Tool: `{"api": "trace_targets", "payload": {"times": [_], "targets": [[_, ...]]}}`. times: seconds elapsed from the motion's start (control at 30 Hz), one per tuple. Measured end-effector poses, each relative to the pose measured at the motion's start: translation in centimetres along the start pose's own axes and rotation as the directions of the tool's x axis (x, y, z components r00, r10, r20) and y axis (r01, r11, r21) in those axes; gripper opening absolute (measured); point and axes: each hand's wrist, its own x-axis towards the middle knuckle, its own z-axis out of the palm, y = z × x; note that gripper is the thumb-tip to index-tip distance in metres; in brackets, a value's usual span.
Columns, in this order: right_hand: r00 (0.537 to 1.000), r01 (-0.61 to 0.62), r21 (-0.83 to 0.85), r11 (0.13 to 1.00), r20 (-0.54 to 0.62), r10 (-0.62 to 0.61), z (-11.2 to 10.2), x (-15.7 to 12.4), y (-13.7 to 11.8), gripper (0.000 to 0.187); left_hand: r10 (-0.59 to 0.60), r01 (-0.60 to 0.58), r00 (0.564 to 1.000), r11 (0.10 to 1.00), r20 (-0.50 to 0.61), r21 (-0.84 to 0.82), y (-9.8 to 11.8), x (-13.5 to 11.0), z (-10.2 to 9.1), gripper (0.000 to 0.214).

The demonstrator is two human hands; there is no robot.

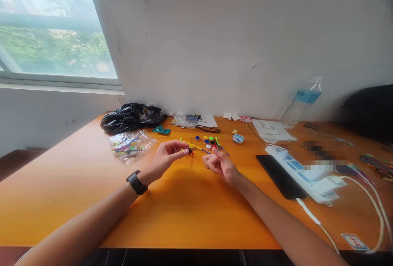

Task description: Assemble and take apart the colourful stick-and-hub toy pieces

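My left hand (167, 155), with a black watch (136, 182) on the wrist, pinches a small assembly of yellow rods (192, 147) with a dark hub, held just above the orange table (184, 213). My right hand (219, 162) hovers beside it with fingers curled, near a blue rod; whether it grips anything is unclear. Loose round connectors (208, 140) in blue, yellow, green and red, plus green and blue rods (220, 145), lie just beyond both hands.
A clear bag of coloured parts (132, 145) and a black plastic bag (132, 116) sit at left. A black phone (281, 175), white power strip (302, 174) with cables, papers (272, 130) and a water bottle (302, 101) stand at right. A wall rises behind.
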Motion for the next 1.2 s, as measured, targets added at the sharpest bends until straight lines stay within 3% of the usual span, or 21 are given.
{"api": "trace_targets", "payload": {"times": [0.23,0.33,0.4,0.53,0.6,0.67,0.73,0.83,1.0,1.1,1.2], "targets": [[0.965,-0.048,-0.024,0.999,-0.259,0.040,-0.7,0.7,0.4,0.079,-0.031,0.031,0.999,0.999,-0.016,-0.029,0.1,0.1,0.0,0.033],[0.912,-0.090,-0.127,0.988,-0.409,0.031,-1.3,1.0,1.2,0.064,-0.048,0.045,0.998,0.996,-0.047,-0.074,-0.6,0.3,-0.3,0.034],[0.883,-0.132,-0.298,0.945,-0.469,-0.024,-1.5,1.1,1.7,0.047,-0.076,0.068,0.994,0.993,-0.084,-0.097,-1.2,0.6,-0.6,0.034],[0.880,-0.294,-0.672,0.680,-0.468,-0.081,-1.7,0.8,2.4,0.026,-0.106,0.085,0.992,0.965,-0.074,-0.248,-1.8,1.1,-1.3,0.030],[0.891,-0.348,-0.758,0.551,-0.450,-0.055,-1.7,0.7,2.4,0.022,-0.102,0.078,0.992,0.954,-0.070,-0.291,-1.8,1.2,-1.5,0.030],[0.900,-0.372,-0.794,0.481,-0.436,-0.023,-1.7,0.6,2.3,0.022,-0.111,0.084,0.987,0.974,-0.119,-0.212,-1.6,1.3,-1.6,0.034],[0.901,-0.391,-0.809,0.438,-0.433,0.004,-1.7,0.6,2.2,0.024,-0.101,0.089,0.983,0.992,-0.151,-0.086,-1.5,1.2,-1.5,0.038],[0.900,-0.416,-0.830,0.371,-0.435,0.035,-1.7,0.6,2.0,0.029,-0.051,0.056,0.995,0.997,-0.091,0.057,-1.5,1.0,-1.1,0.040],[0.913,-0.402,-0.859,0.316,-0.400,0.075,-1.6,0.5,2.2,0.031,0.051,-0.030,0.997,0.943,-0.054,0.331,-2.5,1.0,-0.6,0.034],[0.920,-0.389,-0.866,0.313,-0.385,0.078,-1.5,0.5,2.1,0.030,0.088,-0.064,0.995,0.934,-0.051,0.353,-3.0,1.1,-0.6,0.034],[0.914,-0.403,-0.867,0.295,-0.397,0.082,-1.6,0.6,2.1,0.026,0.124,-0.098,0.987,0.966,-0.099,0.239,-3.2,1.1,-0.7,0.038]]}}
